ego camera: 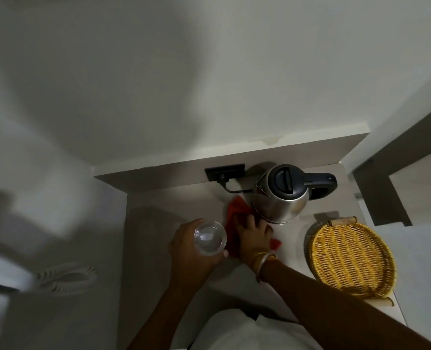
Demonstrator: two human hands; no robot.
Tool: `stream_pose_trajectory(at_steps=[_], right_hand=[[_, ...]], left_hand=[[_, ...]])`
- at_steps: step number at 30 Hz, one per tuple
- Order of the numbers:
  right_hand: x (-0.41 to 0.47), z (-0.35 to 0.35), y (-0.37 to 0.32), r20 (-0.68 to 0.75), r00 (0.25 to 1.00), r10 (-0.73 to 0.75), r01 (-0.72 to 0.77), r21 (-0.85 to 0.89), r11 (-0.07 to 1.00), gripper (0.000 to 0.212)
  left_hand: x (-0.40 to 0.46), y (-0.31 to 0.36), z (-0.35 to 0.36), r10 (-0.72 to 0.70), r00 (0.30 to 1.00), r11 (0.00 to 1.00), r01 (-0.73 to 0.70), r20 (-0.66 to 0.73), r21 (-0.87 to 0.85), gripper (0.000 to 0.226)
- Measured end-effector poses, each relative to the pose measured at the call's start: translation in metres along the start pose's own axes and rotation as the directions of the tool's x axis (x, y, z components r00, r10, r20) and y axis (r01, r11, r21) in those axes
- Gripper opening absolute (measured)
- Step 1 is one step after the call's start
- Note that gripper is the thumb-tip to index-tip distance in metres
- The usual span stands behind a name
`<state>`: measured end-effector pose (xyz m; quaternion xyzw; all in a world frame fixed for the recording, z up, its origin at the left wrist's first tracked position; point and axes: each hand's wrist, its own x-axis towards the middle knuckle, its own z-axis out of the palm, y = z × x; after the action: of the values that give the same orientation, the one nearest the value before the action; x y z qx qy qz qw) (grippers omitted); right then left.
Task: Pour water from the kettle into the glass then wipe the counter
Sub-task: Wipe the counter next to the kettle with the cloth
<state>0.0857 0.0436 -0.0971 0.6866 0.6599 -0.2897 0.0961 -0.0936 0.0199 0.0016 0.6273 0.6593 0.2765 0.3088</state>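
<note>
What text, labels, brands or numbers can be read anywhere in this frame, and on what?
None is readable.
Kettle: a faint mark near the spout, too blurred to read.
Wall socket: no legible marking.
Glass, red cloth, wicker tray: no text seen.

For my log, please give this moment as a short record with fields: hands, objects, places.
left hand: holds the glass above the counter
right hand: presses the red cloth on the counter
kettle: upright, lid shut, right behind the cloth
basket: wicker, right of the kettle, nothing visible inside
stage: wiping
</note>
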Motion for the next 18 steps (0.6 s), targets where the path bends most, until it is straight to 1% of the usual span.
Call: stream_pose_trajectory(at_steps=[1,2,4,5,6,8,9,11,13,14,15,17,18], right_hand=[[0.0,-0.002,-0.011,0.021,0.997,-0.078,0.078,-0.005,0.997,0.079],[-0.005,0.008,-0.017,0.05,0.981,-0.187,0.187,0.011,0.982,0.079],[-0.028,0.018,-0.02,0.112,0.908,-0.403,0.405,-0.001,0.914,0.081],[-0.043,0.019,-0.016,0.142,0.879,-0.456,0.462,-0.011,0.887,0.078],[-0.058,0.02,-0.007,0.176,0.869,-0.462,0.471,-0.012,0.882,0.072],[-0.086,0.018,0.014,0.282,0.873,-0.398,0.421,-0.027,0.906,0.069],[-0.099,0.015,0.025,0.318,0.881,-0.35,0.383,-0.047,0.922,0.069],[-0.114,0.001,0.042,0.331,0.912,-0.243,0.286,-0.087,0.954,0.062],[-0.118,-0.014,0.053,0.314,0.935,-0.165,0.193,-0.061,0.979,0.046],[-0.117,-0.016,0.059,0.283,0.947,-0.153,0.164,-0.016,0.986,0.039],[-0.116,-0.018,0.066,0.211,0.965,-0.157,0.155,0.027,0.988,0.036],[-0.117,-0.026,0.078,0.002,0.99,-0.138,0.137,0.119,0.983,0.037],[-0.119,-0.03,0.086,-0.111,0.989,-0.101,0.119,0.163,0.98,0.038]], left_hand=[[-0.002,-0.001,0.0,-0.003,1.0,1.0,0.003,0.018,0.006,0.082],[-0.003,-0.002,0.001,-0.008,1.0,1.0,0.008,0.027,0.007,0.082],[-0.004,-0.001,0.001,-0.017,1.0,1.0,0.017,0.025,-0.011,0.082],[-0.004,0.0,0.001,-0.011,1.0,1.0,0.012,0.021,-0.015,0.079],[-0.005,0.0,0.002,-0.009,1.0,1.0,0.009,0.013,-0.02,0.076],[-0.009,-0.004,0.004,-0.025,1.0,0.999,0.024,-0.011,-0.025,0.074],[-0.011,-0.007,0.006,-0.037,0.999,0.999,0.036,-0.025,-0.023,0.077],[-0.014,-0.012,0.011,-0.053,0.998,0.998,0.052,-0.031,-0.027,0.086],[-0.015,-0.014,0.017,-0.078,0.997,0.997,0.078,-0.006,-0.004,0.087],[-0.015,-0.015,0.022,-0.089,0.996,0.996,0.089,0.005,0.005,0.086],[-0.016,-0.014,0.026,-0.096,0.995,0.995,0.096,0.009,0.01,0.084],[-0.018,-0.013,0.035,-0.106,0.994,0.994,0.106,0.01,0.011,0.086],[-0.019,-0.012,0.041,-0.108,0.994,0.994,0.107,0.024,0.011,0.087]])
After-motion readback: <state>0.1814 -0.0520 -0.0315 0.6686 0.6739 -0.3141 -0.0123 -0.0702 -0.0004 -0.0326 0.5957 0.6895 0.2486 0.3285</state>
